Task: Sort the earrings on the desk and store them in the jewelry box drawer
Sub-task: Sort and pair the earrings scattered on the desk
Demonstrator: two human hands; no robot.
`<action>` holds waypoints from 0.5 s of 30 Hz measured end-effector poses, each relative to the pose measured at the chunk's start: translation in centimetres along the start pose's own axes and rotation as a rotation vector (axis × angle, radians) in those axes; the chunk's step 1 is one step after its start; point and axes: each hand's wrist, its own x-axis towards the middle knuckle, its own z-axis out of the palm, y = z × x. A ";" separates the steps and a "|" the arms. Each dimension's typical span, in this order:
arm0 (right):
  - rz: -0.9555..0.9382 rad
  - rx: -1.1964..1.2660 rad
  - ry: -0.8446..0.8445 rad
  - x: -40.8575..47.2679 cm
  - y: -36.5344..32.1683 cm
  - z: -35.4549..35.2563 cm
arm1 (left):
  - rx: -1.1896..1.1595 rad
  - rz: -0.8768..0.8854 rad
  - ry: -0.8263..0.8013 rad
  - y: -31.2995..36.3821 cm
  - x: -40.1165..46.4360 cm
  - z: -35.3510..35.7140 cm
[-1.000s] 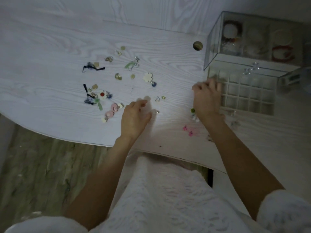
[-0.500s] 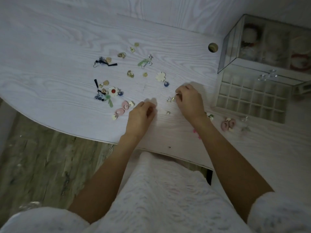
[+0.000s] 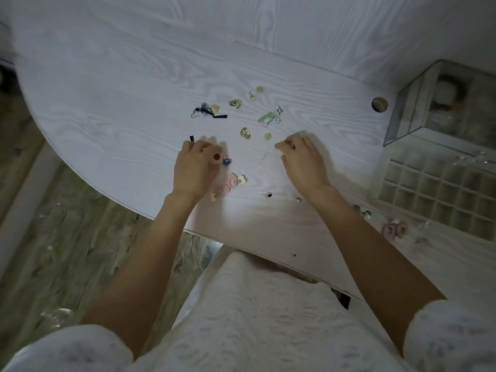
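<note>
We have the earrings point(image 3: 243, 124) scattered on the counter point(image 3: 120, 103), most of them just beyond and between our two hands. Our left hand point(image 3: 194, 170) sits curled over the cluster with the red-centred flower point(image 3: 216, 157) and a blue bead point(image 3: 226, 161); whether its fingers already pinch a piece we cannot tell. Our right hand point(image 3: 302, 162) has its fingertips bunched at a small pale piece point(image 3: 277, 148) at its far left edge, seemingly pinching it, though blur hides the contact. A pink pair point(image 3: 228, 185) lies just beside the left wrist, and another pink pair point(image 3: 396, 229) lies well to the right of the right forearm, near the open drawer point(image 3: 440, 189) of the jewelry box point(image 3: 442, 103).

To do this step well, we judge it best to lift one piece per hand, pinching the body rather than the hook, and to match it with its twin before carrying both to one drawer cell, so that the loose hooks do not tangle.

Compared with half a second ago, our left hand has moved further left onto the flower cluster, and our right hand has moved up from the small studs toward where the white flower lay; that flower is now hidden.
</note>
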 end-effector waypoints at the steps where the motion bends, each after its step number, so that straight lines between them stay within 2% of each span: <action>1: -0.025 -0.009 0.010 -0.2 -0.2 0.1 | 0.012 0.014 -0.011 0.0 0.4 -0.1; 4: -0.057 0.040 0.083 -0.9 -0.6 0.0 | -0.001 0.033 -0.050 0.1 1.3 -0.4; 6: -0.032 0.214 0.151 -1.5 -1.0 -0.4 | -0.022 0.028 -0.092 -0.1 1.7 -0.6; 10: 0.142 0.615 0.272 -4.1 -1.9 -2.5 | -0.038 0.081 -0.064 0.2 1.0 -0.8; 13: 0.284 0.738 0.284 -7.6 -2.3 -4.3 | -0.100 0.160 -0.004 1.8 -0.8 -1.2; 15: 0.330 0.783 0.262 -10.4 -2.4 -5.0 | -0.212 0.185 -0.037 3.5 -2.4 -1.5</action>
